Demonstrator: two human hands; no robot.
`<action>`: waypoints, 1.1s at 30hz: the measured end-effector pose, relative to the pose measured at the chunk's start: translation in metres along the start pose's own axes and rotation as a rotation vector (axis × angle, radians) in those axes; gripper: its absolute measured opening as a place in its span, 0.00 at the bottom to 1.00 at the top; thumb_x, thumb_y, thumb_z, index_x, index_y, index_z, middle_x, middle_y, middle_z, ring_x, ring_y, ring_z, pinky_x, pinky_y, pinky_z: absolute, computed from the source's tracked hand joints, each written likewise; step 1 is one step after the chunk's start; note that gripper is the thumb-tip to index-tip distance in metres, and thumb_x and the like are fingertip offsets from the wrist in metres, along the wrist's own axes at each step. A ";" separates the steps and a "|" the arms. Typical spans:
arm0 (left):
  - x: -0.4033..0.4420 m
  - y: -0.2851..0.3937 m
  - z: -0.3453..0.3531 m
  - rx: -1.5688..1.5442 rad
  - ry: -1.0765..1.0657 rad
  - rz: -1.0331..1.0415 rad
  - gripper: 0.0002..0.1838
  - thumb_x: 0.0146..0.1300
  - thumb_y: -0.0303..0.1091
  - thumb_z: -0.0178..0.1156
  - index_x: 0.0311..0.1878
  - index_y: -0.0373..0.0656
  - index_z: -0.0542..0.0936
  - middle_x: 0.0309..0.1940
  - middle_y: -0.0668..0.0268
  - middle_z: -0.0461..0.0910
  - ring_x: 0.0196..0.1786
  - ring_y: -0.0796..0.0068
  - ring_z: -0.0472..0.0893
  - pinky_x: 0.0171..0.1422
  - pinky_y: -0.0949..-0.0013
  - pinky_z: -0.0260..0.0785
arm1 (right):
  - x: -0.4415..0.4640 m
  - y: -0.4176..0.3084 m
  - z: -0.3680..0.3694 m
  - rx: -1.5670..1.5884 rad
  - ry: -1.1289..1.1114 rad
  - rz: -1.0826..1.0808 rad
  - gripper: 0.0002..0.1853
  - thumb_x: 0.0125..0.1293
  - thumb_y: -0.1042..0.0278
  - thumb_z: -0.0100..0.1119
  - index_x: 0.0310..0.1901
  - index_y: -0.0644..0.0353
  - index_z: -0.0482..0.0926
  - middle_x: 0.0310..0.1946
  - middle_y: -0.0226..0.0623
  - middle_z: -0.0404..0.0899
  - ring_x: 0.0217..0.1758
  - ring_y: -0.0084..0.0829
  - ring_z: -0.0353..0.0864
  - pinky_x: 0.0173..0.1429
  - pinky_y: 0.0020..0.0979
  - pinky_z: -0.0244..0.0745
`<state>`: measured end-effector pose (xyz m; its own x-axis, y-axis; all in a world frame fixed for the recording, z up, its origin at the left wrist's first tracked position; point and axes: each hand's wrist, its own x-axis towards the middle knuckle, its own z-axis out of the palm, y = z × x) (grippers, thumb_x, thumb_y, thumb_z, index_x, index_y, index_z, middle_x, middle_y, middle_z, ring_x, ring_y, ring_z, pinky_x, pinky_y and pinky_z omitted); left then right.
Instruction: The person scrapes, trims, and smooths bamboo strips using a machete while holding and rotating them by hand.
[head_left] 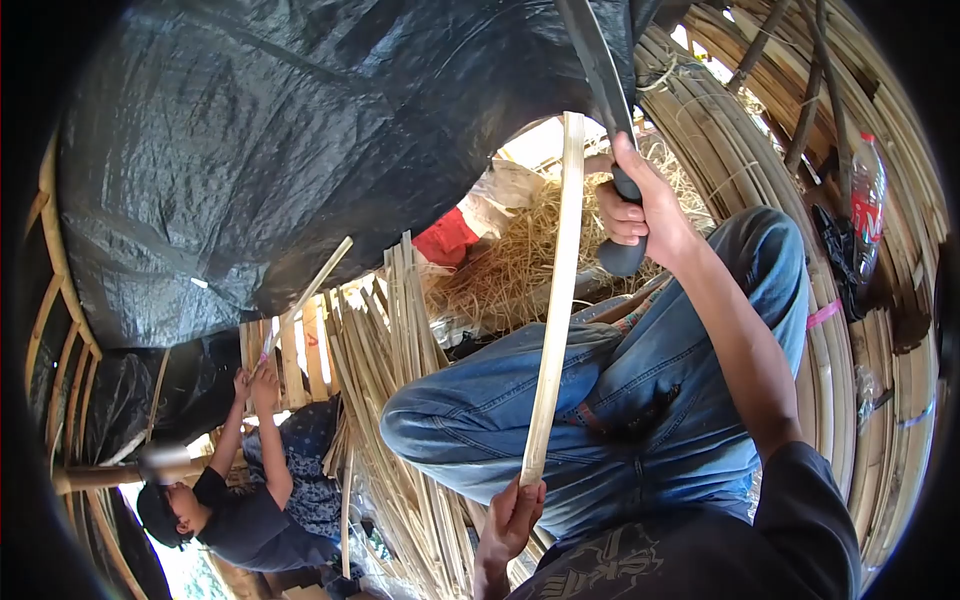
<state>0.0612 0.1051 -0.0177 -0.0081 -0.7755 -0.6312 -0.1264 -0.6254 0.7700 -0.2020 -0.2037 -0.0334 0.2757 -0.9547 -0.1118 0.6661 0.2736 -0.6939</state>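
Note:
My right hand is wrapped round the dark handle of a long machete, its blade pointing up toward the black sheeting. In my left hand is the lower end of a pale bamboo strip, pinched between thumb and fingers. The strip stands nearly upright in front of my crossed legs, its top end just left of the machete handle. Whether blade and strip touch I cannot tell.
Black plastic sheeting hangs overhead. Bundled bamboo strips lean at my left, with a co-worker beyond holding another strip. Shavings lie ahead. A plastic bottle stands by the slatted bamboo at the right.

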 end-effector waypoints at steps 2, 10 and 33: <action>0.001 0.001 -0.001 0.023 -0.042 -0.055 0.18 0.82 0.43 0.47 0.45 0.36 0.76 0.22 0.74 0.68 0.23 0.87 0.65 0.28 0.80 0.56 | -0.005 -0.008 0.006 -0.071 -0.036 -0.026 0.24 0.72 0.46 0.60 0.44 0.66 0.82 0.11 0.17 0.56 0.11 0.13 0.50 0.17 0.23 0.47; 0.043 0.051 0.016 0.074 -0.297 0.403 0.23 0.80 0.43 0.48 0.63 0.30 0.69 0.44 0.51 0.82 0.46 0.67 0.82 0.55 0.63 0.75 | -0.022 -0.026 0.016 -0.162 -0.059 -0.154 0.14 0.70 0.66 0.63 0.44 0.72 0.82 0.09 0.19 0.56 0.09 0.14 0.54 0.16 0.24 0.47; 0.073 0.126 0.043 0.200 0.157 0.301 0.15 0.83 0.41 0.41 0.42 0.42 0.68 0.20 0.78 0.59 0.19 0.91 0.55 0.21 0.81 0.46 | -0.032 0.019 0.018 -1.493 0.006 -0.732 0.41 0.64 0.18 0.47 0.27 0.55 0.85 0.04 0.26 0.62 0.05 0.23 0.63 0.12 0.34 0.62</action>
<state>0.0015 -0.0268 0.0293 0.0760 -0.9350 -0.3464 -0.3325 -0.3513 0.8752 -0.1862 -0.1662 -0.0303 0.2198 -0.8235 0.5230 -0.5617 -0.5451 -0.6223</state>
